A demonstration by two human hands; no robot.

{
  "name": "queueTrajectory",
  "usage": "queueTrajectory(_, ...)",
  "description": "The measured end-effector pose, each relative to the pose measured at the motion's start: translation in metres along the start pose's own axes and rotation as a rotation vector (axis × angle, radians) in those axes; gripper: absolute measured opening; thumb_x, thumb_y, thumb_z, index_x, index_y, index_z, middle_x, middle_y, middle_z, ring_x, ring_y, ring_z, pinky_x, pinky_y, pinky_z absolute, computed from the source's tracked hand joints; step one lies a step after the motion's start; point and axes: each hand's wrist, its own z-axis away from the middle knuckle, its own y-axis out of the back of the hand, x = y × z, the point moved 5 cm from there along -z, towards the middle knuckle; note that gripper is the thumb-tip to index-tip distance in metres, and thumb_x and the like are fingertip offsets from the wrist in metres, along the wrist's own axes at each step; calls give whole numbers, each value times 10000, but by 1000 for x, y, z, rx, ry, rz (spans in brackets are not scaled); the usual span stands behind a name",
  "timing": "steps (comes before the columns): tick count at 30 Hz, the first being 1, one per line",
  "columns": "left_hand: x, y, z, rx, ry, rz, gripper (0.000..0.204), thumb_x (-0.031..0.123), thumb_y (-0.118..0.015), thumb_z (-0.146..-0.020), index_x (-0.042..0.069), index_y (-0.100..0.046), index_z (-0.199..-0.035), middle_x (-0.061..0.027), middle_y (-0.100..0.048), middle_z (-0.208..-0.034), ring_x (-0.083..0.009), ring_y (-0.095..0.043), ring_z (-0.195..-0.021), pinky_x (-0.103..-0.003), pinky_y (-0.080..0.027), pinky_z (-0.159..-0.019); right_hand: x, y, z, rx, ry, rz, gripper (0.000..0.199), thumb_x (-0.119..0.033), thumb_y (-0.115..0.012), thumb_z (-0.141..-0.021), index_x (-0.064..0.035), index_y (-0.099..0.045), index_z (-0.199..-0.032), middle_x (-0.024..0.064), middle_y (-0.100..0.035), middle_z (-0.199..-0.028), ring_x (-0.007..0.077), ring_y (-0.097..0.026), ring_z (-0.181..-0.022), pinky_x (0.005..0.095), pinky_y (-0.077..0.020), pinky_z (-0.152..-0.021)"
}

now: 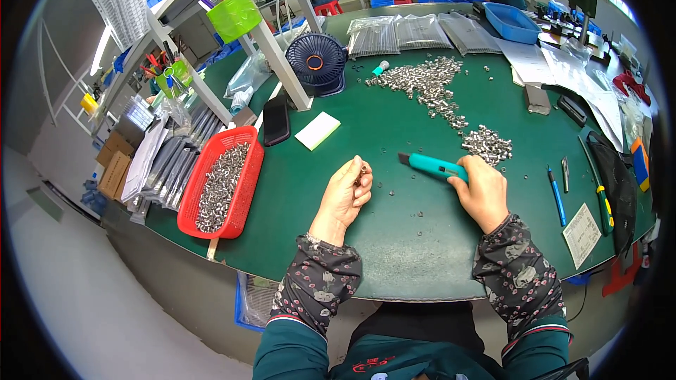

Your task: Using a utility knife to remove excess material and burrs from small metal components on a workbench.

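Observation:
My right hand [482, 190] is wrapped round a teal utility knife [433, 165], its dark tip pointing left. Across from that tip, my left hand [343, 193] is curled, fingers closed on small metal parts that show only in part between thumb and fingertips. Both hands are above the green table [394, 253]. Beyond the right hand lies a small heap of shiny metal rings [487, 145], and a larger spread of the same parts [426, 83] reaches farther back. Several tiny dark bits are scattered on the table between and below the hands.
A red basket [246, 200] of metal parts stands at the left, near a black phone [276, 119], a pale notepad [317, 131] and a dark fan [316, 62]. A blue tray [511, 22] sits far right. A blue pen [556, 195] and paper slip [582, 236] lie right.

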Motion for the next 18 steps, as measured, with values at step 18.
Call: queueTrajectory(18,0,3,-5,-43,-59,52,162,154,-464,-867,26,-527,-943,-20,-481,-711,-34,-347,-492,-141,-244,-365,-1,-2,-3,-196,-158,-425,302,-316,-632,-689,-33,-570,-770,98,-551,-695,225,-527,-577,327,-402,-527)
